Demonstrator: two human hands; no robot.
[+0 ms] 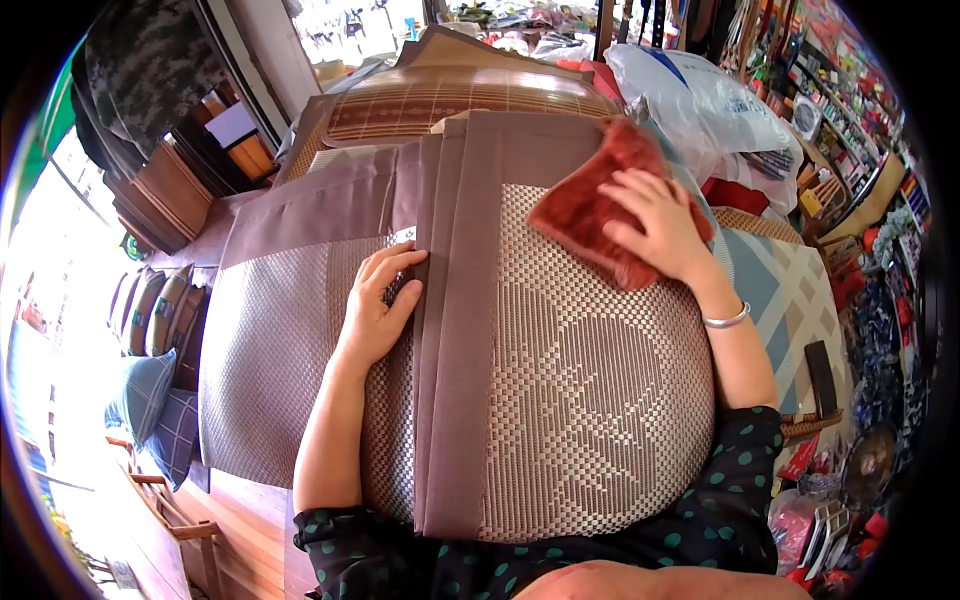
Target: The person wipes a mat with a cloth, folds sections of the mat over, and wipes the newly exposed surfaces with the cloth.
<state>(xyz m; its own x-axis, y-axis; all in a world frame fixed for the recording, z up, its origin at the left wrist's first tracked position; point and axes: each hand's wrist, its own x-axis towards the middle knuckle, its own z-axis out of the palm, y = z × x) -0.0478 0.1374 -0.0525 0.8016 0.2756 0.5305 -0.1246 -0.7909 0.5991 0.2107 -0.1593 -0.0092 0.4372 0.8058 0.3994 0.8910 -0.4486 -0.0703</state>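
A woven mat (580, 400) with a mauve fabric border lies folded in front of me, its silvery weave showing a pattern on the right part. My right hand (655, 222) rests on a reddish-brown plush cloth (580, 205), pressing it flat against the mat's upper right, fingers somewhat spread. A silver bangle is on that wrist. My left hand (380, 300) lies on the mat left of the folded border strips, its fingertips at their edge and its fingers slightly bent and apart, holding nothing.
More mats (470, 95) are stacked behind. Plastic-wrapped goods (710, 100) lie at the back right, beside crowded shelves. Blue cushions (145, 395) sit at the left, near a wooden chair (195, 530). A dark narrow object (821, 378) rests on a patterned mat at the right.
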